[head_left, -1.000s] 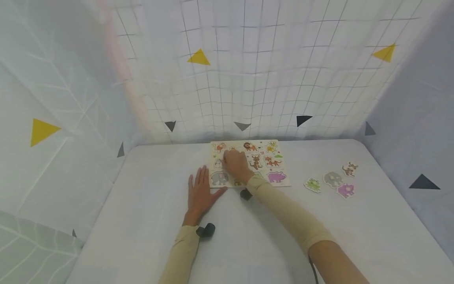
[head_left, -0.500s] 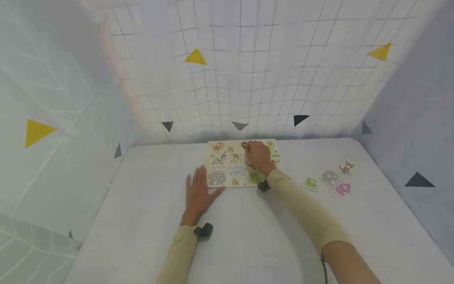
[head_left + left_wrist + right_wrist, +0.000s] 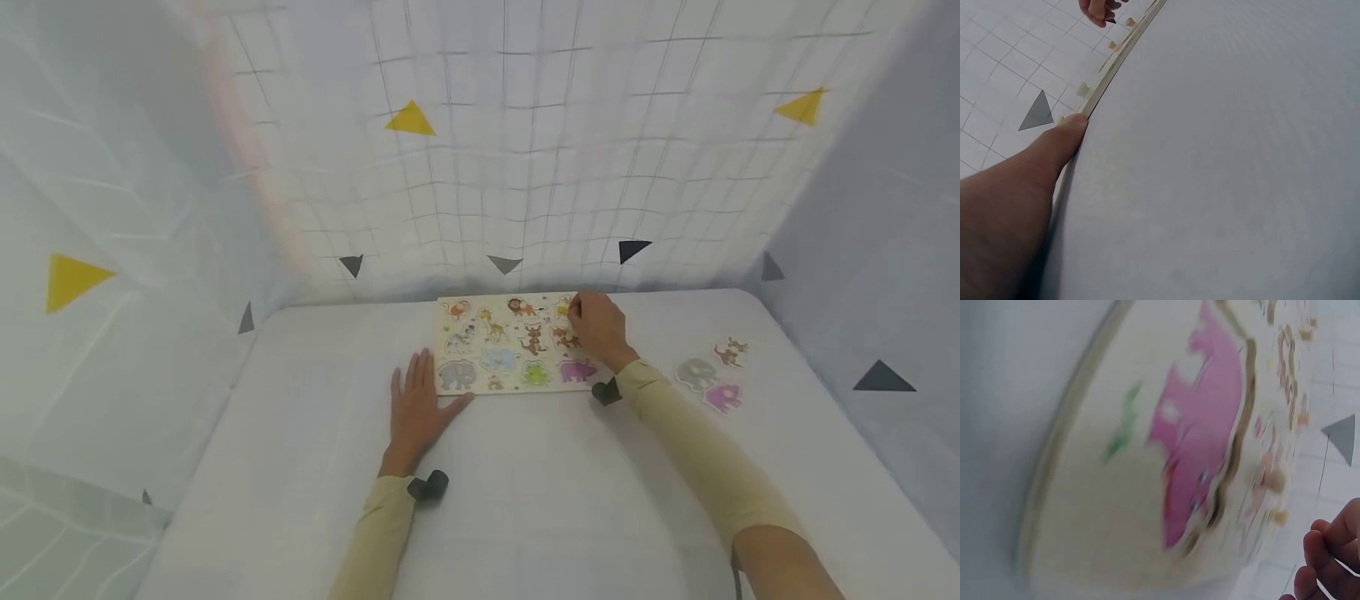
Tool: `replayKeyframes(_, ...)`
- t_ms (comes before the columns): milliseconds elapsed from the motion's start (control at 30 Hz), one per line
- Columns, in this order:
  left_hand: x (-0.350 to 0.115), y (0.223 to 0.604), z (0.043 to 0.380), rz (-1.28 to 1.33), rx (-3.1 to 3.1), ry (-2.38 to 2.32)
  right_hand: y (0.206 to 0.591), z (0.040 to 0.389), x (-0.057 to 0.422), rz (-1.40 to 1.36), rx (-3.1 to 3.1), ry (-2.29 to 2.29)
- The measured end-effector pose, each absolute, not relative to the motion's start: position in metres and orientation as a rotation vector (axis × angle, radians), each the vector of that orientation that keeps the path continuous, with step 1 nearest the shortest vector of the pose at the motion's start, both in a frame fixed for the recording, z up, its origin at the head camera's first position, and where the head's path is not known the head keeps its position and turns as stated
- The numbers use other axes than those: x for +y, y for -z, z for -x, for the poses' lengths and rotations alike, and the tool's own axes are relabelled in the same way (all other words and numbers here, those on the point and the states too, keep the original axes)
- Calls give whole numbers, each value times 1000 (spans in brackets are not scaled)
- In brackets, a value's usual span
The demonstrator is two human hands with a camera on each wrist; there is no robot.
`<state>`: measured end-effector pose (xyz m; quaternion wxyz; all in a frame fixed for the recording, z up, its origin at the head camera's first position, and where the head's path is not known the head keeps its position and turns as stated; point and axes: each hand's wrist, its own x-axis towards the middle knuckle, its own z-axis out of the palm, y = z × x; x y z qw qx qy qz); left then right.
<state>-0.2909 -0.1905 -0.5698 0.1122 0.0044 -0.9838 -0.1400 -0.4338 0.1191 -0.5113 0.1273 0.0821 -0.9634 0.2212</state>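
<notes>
An animal knob puzzle board (image 3: 553,379) lies flat at the back of the table. My left hand (image 3: 414,417) rests palm down with spread fingers at its left edge. In the left wrist view, the thumb (image 3: 1074,122) touches the board's edge near wooden knobs (image 3: 1112,45). My right hand (image 3: 600,327) hovers at the board's far right corner, overlapping a yellow animal. Its fingers (image 3: 1316,550) are curled, with nothing visible between them. A purple animal recess (image 3: 1204,419) shows large in the right wrist view.
On the right lie loose pieces: a kangaroo (image 3: 731,352), a grey elephant (image 3: 696,375) and a purple animal (image 3: 723,397). The right sleeve (image 3: 675,425) crosses the table beside them. Behind the board hangs a grid-patterned curtain (image 3: 517,192).
My right hand has moved rightward across the board, from near the giraffe past the lion to the far right corner. Its sleeve now covers where the green frog piece lay. The left hand stays put.
</notes>
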Motion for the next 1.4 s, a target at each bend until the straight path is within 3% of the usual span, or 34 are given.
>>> replayKeyframes(600,-189,572,289,-24,-2885,423,519,428,211,-8,-2886,-465)
replayKeyframes(933,-190,571,289,-23,-2887,438,544,424,267,180,-2861,-244)
replayKeyframes(1400,-189,568,288,-37,-2900,438,552,415,313,522,-2908,-140)
